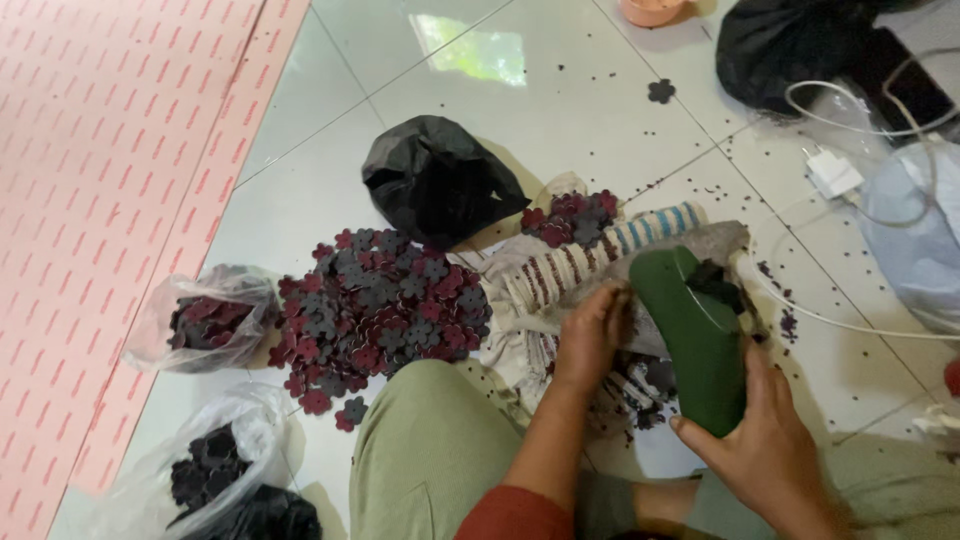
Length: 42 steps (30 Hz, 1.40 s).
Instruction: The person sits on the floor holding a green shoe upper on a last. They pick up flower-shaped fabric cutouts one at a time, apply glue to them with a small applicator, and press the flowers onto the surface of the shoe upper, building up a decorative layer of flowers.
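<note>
The right hand (765,440) grips a smooth green curved plastic tool (695,335); the left hand (592,335), fingers curled, presses striped woven cloth (580,265) beside flower-shaped foam cutouts (375,305).

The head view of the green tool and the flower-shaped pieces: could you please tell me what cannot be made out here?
- Head view: the green tool's working end is hidden by the right hand.
- What the left hand presses is covered by its fingers.
- The black bag's contents are hidden by its plastic.
- The pink bowl is cut off by the top edge.

Flower cutouts (375,305) left of cloth (560,275)
</note>
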Tool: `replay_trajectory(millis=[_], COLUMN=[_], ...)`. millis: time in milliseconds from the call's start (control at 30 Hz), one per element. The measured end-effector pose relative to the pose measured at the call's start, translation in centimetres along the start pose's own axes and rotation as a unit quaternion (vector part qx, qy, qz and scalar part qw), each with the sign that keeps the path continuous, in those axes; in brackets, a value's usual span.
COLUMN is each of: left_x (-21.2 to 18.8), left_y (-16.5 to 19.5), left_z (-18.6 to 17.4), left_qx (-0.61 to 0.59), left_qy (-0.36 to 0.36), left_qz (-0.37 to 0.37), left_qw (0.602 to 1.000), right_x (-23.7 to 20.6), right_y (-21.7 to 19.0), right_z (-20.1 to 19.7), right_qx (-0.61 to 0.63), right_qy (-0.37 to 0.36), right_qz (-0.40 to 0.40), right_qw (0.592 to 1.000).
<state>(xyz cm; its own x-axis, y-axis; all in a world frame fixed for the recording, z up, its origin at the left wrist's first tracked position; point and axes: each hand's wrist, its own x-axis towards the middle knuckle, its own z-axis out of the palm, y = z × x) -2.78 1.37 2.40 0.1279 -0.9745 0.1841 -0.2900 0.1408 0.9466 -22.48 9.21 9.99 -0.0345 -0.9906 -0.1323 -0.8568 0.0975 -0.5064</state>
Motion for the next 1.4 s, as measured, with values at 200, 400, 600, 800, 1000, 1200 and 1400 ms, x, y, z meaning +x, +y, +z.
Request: replay_trajectory(millis=[200,400,600,800,1000,1200,1400], left_x=[0.6,0.9,1.2,1.5,3.8,7.0,9.9], left_y=[0.6,-0.9,0.0,2.9,2.3,-0.7,-3.6], left_z=[-0.2,0.0,-1.9,-1.5,-5.8,-8.1,-3.9], left_qx=[0.006,-0.178,0.122,0.239,0.232,0.295,0.278], left_qy=[0.012,0.08,0.097,0.007,0.144,0.142,0.076], left_qz=[-0.054,-0.163,-0.135,-0.009,-0.238,-0.2,-0.206], left_qw=[0.998,0.967,0.978,0.971,0.932,0.923,0.935], right_x=[-0.8,0.1,0.3,1.1,1.9,2.0,2.2], right_y=[-0.7,-0.3,1.4,2.6,2.5,2.9,3.4], right_z=[-0.8,-0.4,0.6,1.9,1.9,2.6,3.0], right_qx=[-0.026,-0.098,0.028,0.039,0.038,0.026,0.011], right_qy=[-0.076,-0.112,-0.09,-0.004,-0.037,-0.067,-0.069], right_qz=[0.095,0.07,0.116,0.025,0.046,0.076,0.062], right_qw=[0.992,0.986,0.989,0.999,0.998,0.994,0.996])
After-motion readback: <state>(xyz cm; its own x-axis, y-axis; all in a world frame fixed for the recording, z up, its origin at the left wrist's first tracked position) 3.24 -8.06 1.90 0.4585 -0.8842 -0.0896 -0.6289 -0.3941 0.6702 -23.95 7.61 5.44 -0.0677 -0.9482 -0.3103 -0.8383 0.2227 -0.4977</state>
